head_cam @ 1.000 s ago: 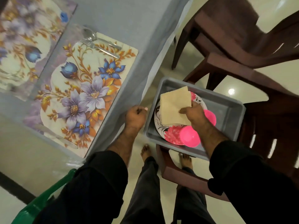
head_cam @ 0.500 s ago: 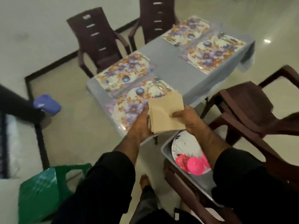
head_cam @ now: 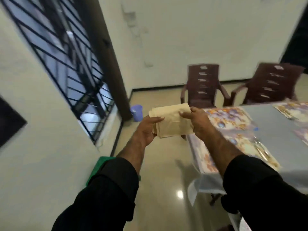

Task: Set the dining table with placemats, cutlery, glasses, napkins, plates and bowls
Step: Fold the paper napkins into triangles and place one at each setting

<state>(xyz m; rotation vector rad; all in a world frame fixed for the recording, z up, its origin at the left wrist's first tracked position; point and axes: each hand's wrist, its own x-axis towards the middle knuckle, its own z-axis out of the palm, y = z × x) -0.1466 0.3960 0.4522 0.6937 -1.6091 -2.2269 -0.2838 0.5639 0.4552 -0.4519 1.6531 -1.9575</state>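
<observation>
home dining room, set table (head_cam: 275, 124), chairs (head_cam: 204, 85)

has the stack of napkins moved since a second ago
Yes. The napkins, then lying in the grey tray on the chair, are now lifted out, held by both hands in the air left of the table.

Both arms reach forward from the lower part of the frame, in black sleeves pushed up from the wrists. The left hand (head_cam: 146, 129) and the right hand (head_cam: 195, 121) meet at the centre, both with fingers curled and thumbs on top, pinching.
</observation>
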